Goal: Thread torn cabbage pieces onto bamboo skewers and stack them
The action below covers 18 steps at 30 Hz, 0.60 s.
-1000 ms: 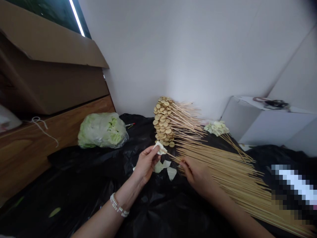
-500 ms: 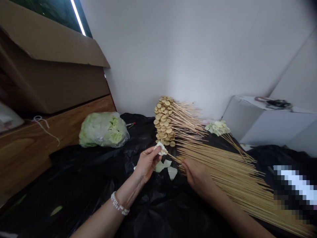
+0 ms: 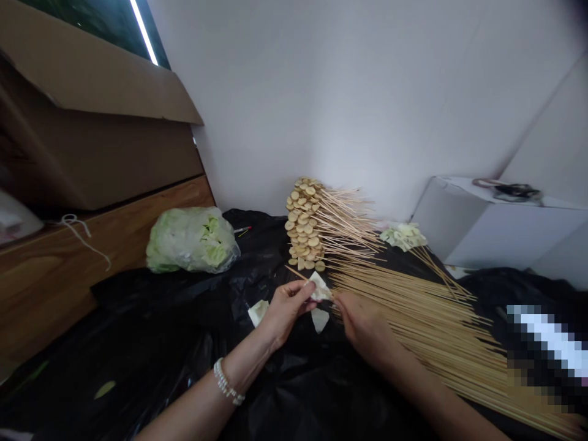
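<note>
My left hand pinches a pale cabbage leaf piece between thumb and fingers. A thin wooden skewer runs through or behind the leaf, its tip sticking out to the left. My right hand is closed around the skewer's other end, close to the leaf. Below my hands lies a loose leaf piece, and another leaf piece shows beside my left wrist. Many bare skewers lie in a wide layer by my right hand and forearm.
Skewers tipped with round yellowish slices are stacked against the white wall. Skewered leaves lie right of them. A plastic bag of cabbage leaves rests on the black sheet. A cardboard box stands left, a white box right.
My left hand has moved right along the skewer with the leaf, closer to my right hand. The skewer's tip now shows left of the leaf. My right hand has hardly moved.
</note>
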Motion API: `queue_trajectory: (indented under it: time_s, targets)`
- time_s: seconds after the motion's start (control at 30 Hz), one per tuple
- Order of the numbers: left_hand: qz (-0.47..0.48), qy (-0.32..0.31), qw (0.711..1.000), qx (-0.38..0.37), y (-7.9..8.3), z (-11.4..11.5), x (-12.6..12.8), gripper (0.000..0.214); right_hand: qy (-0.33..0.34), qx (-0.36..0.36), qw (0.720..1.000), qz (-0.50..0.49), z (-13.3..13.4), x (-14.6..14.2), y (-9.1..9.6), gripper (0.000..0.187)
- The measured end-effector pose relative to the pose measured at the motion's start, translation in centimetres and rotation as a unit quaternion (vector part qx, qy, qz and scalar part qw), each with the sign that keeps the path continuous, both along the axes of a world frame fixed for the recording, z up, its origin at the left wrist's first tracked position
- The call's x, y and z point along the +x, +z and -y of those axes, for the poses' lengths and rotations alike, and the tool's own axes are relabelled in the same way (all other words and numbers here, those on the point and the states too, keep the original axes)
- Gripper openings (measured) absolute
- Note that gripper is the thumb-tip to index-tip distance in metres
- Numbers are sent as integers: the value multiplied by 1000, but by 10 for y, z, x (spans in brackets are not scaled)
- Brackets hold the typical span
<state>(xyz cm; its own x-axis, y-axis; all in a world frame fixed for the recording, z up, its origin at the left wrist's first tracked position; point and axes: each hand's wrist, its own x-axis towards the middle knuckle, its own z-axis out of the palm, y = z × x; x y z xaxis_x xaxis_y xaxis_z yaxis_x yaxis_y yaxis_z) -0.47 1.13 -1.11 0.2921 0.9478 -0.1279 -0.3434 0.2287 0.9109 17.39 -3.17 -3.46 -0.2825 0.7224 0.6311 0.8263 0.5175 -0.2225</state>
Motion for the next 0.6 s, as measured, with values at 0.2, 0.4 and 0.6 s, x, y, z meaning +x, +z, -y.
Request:
queue_trajectory:
  time_s: [0.2,0.4,0.6]
  targets:
    - [-291,44,916,272,4,-6,-9,19,-44,36,998,-6,-4,15,9,24]
    - [-517,-41,740,429,0,-3,-15,18,-39,24,999,6,-5,14,6,26]
    - [-624,-57,629,460,-9,-7,-18,17,-49,14,999,19,-4,13,4,26]
